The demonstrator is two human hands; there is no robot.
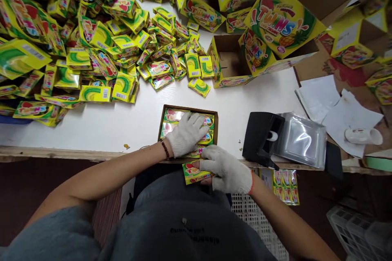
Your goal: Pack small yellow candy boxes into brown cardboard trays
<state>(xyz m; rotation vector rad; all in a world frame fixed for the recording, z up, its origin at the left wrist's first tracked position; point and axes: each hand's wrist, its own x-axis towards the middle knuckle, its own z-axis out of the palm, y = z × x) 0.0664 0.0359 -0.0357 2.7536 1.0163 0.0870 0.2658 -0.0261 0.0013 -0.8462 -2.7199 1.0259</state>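
Observation:
My left hand [187, 133], in a white knit glove, lies flat with fingers stretched over the small candy boxes [171, 116] packed in a shallow open carton [217, 130] at the table's front edge. Just in front of that edge, my right hand [225, 169] grips one small yellow "Twins" candy box [193, 172] between thumb and fingers. Its glove leaves the thumb and some fingertips bare. The held box is close to the carton's near side. Part of the packed boxes is hidden under my left hand.
A large heap of loose candy boxes [122, 45] covers the back left of the white table [122, 118]. Open display cartons [232, 79] stand at the back right. A black tape dispenser [260, 138], clear plastic sleeves [303, 138] and papers [349, 114] lie on the right.

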